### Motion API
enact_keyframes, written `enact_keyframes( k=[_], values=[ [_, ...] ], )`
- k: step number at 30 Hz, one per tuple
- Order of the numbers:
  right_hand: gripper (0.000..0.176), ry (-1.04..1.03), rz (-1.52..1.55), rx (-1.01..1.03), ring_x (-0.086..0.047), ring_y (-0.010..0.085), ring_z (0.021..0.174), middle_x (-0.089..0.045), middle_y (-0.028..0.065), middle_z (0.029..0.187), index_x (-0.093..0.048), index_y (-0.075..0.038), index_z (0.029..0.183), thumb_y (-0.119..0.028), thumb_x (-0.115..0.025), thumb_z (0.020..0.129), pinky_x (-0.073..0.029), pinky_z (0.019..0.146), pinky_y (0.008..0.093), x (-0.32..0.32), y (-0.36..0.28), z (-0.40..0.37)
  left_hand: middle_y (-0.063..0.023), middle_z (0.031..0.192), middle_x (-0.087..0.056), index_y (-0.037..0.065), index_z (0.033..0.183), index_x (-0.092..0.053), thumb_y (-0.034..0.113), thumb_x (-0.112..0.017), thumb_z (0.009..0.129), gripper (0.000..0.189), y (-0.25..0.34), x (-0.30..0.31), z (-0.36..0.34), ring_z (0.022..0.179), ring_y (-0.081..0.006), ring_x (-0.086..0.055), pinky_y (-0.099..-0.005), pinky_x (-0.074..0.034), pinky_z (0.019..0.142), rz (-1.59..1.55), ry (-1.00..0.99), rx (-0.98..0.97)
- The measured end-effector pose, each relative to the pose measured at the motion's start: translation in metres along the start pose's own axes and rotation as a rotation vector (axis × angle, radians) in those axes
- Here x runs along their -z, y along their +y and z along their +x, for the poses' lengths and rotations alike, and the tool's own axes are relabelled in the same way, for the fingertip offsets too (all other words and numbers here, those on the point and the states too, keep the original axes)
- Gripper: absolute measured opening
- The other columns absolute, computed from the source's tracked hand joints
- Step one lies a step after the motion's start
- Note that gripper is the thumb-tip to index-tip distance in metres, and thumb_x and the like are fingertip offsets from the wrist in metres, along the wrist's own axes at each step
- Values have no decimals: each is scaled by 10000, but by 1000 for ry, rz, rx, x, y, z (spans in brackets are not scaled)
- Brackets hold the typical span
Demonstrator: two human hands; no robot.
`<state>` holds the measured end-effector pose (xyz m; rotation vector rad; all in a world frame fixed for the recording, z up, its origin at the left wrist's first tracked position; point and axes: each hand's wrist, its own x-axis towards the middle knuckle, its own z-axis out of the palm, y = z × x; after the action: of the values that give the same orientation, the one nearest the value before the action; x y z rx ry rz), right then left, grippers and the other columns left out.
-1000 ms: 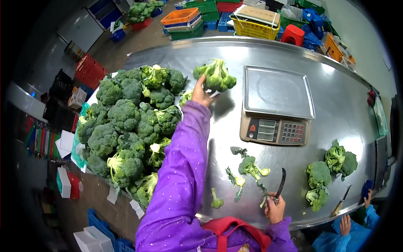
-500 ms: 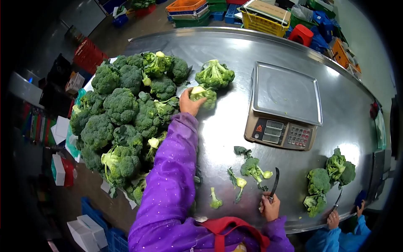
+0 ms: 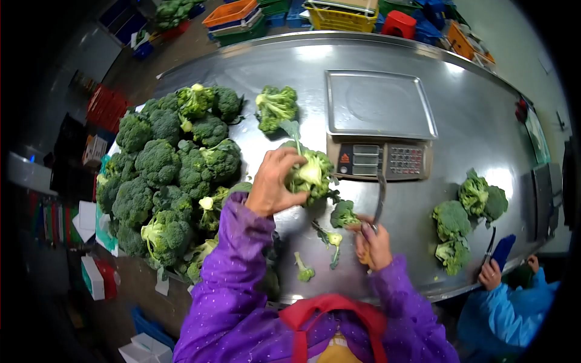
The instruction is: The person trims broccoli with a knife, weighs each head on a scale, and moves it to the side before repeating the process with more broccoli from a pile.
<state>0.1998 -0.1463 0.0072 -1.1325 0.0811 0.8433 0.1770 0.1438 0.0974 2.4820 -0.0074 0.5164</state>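
My left hand [image 3: 273, 183] curls its fingers and thumb around the left side of a broccoli head [image 3: 316, 171], whose pale cut stem faces up. In my right hand [image 3: 374, 247] is a knife with a dark curved blade [image 3: 381, 196], its tip pointing away from me. Just left of the knife lies a small broccoli floret [image 3: 343, 214] near my right fingers. A leafy stem trimming [image 3: 333, 238] and another small floret [image 3: 305, 272] rest on the metal table [image 3: 357, 287]. Beyond my left hand lies another broccoli head [image 3: 277, 107], stem side up.
A large broccoli pile [image 3: 158, 162] covers the table's left side. A weighing scale [image 3: 380, 106] stands beyond my right hand. Several trimmed heads [image 3: 452, 219] lie at right, near a co-worker's hand [image 3: 490, 275] holding a knife [image 3: 491, 243]. Stacked crates [image 3: 233, 18] stand behind the table.
My left hand has brought the broccoli head nearer to me and to the right, toward the knife. My right hand with the knife has moved up and left. The camera view has shifted.
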Motion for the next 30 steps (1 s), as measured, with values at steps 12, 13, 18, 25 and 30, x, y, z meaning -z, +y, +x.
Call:
enact_keyframes(
  k=[12, 13, 18, 25, 30],
  values=[
    [377, -47, 155, -49, -486, 75, 441, -566, -3, 713, -552, -63, 1249, -185, -638, 903, -400, 401, 215, -41, -11, -13, -138, 1383, -447, 34, 1494, -204, 347, -803, 717, 1030, 68, -35, -121, 1181, -253, -530, -367, -459, 967, -1303, 105, 706],
    [388, -62, 95, -46, -481, 70, 441, -565, -3, 726, -550, -56, 1266, -153, -621, 897, -397, 399, 210, -42, -13, -13, -126, 1367, -468, 41, 1479, -239, 329, -795, 724, 981, 67, -36, -131, 1186, -245, -530, -370, -457, 975, -1368, 123, 726],
    [303, 22, 93, 19, -474, 81, 418, -597, 25, 747, -594, 5, 1168, -49, -550, 873, -392, 381, 216, -41, -10, -23, -103, 1343, -517, 45, 1420, -348, 290, -758, 791, 790, 42, -63, -182, 1227, -269, -516, -445, -416, 1048, -1744, 242, 819],
    [243, -10, 4, 55, -515, 99, 458, -582, 51, 621, -616, 42, 1083, -124, -552, 918, -425, 410, 241, -23, -8, -25, -127, 1403, -471, 39, 1415, -358, 266, -743, 819, 745, 46, -88, -188, 1266, -298, -489, -473, -403, 1075, -1978, 107, 850],
    [232, -1, -148, 134, -507, 64, 500, -605, 22, 700, -631, 2, 1097, -129, -622, 906, -415, 452, 213, -36, -17, -30, -143, 1240, -556, 10, 1355, -366, 111, -662, 790, 646, 61, -83, -160, 1117, -263, -582, -416, -520, 937, -1677, 228, 854]
  ],
)
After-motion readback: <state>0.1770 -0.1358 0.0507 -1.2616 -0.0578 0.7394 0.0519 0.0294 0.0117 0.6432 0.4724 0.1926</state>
